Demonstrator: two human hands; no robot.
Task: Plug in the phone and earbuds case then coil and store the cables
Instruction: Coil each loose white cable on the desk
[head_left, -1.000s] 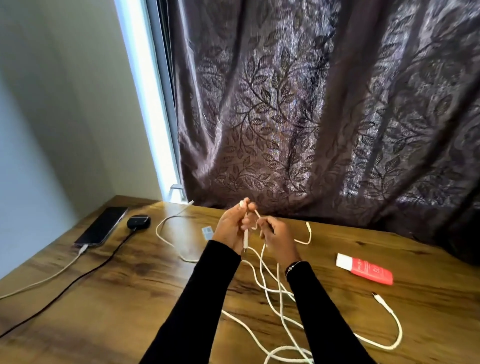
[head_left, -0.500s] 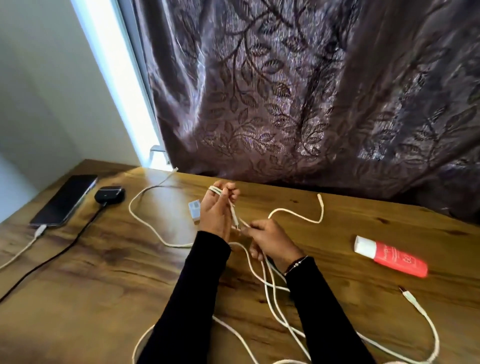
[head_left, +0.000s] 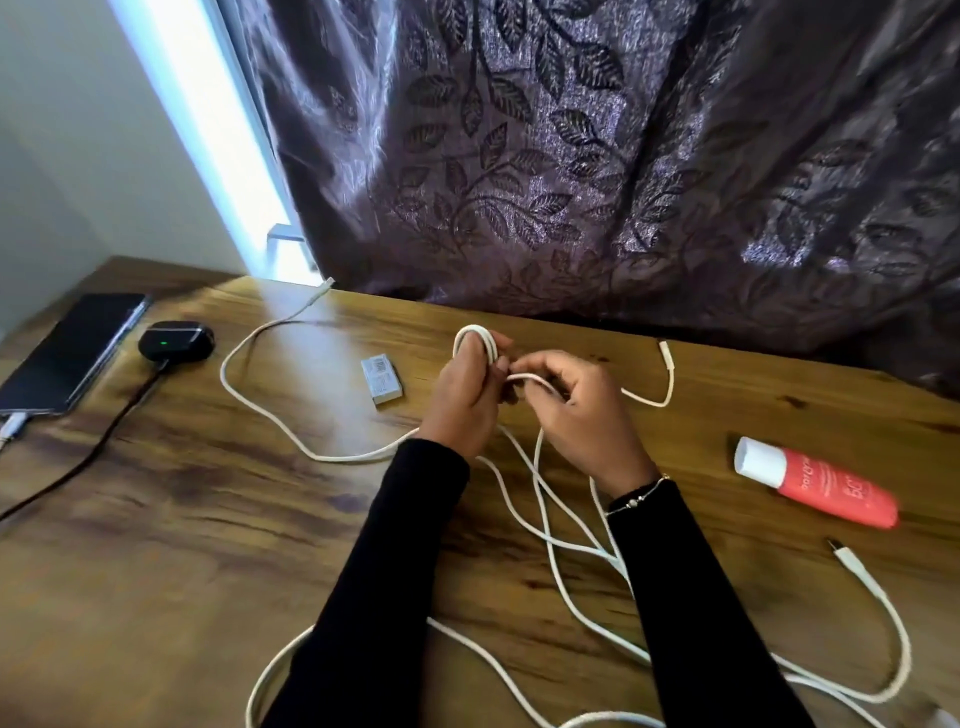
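A black phone (head_left: 72, 353) lies at the table's far left with a white plug in its near end. Beside it sits the black earbuds case (head_left: 175, 340), green light on, with a black cable (head_left: 93, 452) running from it. My left hand (head_left: 465, 400) holds a small loop of white cable (head_left: 475, 338) wound over its fingers. My right hand (head_left: 582, 415) pinches the same cable just right of the loop. More white cable (head_left: 550, 525) trails loosely over the table toward me, and another white cable (head_left: 260, 405) curves off to the left.
A small white box (head_left: 382, 378) lies left of my hands. A red tube with a white cap (head_left: 815, 480) lies at the right. A loose white cable end (head_left: 852, 564) rests near it. A dark leaf-patterned curtain (head_left: 623, 156) hangs behind the wooden table (head_left: 182, 571).
My hands have lowered toward the table, and a loop of white cable now sits round my left fingers. The view has tilted down and come closer.
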